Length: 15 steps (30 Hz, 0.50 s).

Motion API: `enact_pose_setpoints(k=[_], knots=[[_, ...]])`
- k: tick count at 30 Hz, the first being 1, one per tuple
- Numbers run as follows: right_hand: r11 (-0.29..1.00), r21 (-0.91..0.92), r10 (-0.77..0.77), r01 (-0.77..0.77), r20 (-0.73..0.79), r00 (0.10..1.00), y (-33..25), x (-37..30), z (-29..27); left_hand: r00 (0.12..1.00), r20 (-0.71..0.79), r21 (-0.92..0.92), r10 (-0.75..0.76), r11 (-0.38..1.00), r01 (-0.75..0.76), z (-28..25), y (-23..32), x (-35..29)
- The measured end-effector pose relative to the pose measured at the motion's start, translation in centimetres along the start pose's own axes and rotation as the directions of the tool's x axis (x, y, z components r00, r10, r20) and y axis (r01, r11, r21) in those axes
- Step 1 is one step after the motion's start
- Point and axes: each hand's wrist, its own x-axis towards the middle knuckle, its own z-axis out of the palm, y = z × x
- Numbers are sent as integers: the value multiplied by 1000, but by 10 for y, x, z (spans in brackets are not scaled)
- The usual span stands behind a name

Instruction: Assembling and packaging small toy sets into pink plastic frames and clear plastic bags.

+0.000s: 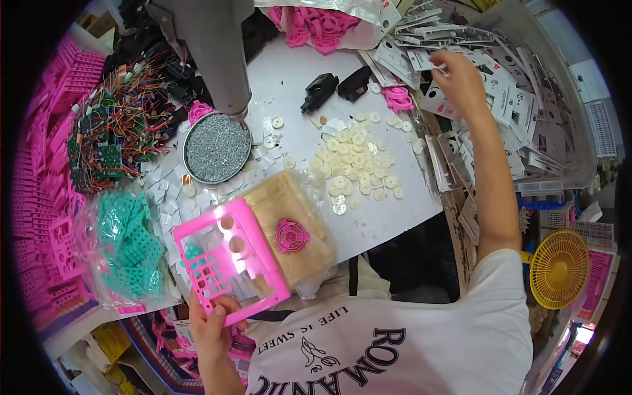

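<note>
My left hand (214, 322) grips the lower left edge of a pink plastic casing (257, 234) with a grid of square holes and round openings. The casing is tilted above the near side of the white table (411, 220). Up at the far right, my right hand (459, 82) pinches the edge of a pale flat panel (422, 61) at a heap of white printed panels (510, 108). Beside the casing, a pink round ring part (293, 236) rests on a plastic-wrapped tan block (309, 260).
Cream discs (355, 161) lie scattered mid-table, near two black parts (320, 92). A round dish of small metal screws (217, 148) stands under a grey machine arm (214, 52). Wired circuit boards (115, 131), bagged teal grilles (128, 247) and stacked pink casings (46, 197) fill the left.
</note>
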Motion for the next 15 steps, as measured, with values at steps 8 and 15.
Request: enact_pose_setpoints(k=[8,15], knots=[[954,-298,-19,42,78,997,3,39,91,971,-88,249,221,949,-193,45,14,25],[645,636,452,-424,129,883,1,5,-19,939,-97,187,329,933,-308,35,-14,12]])
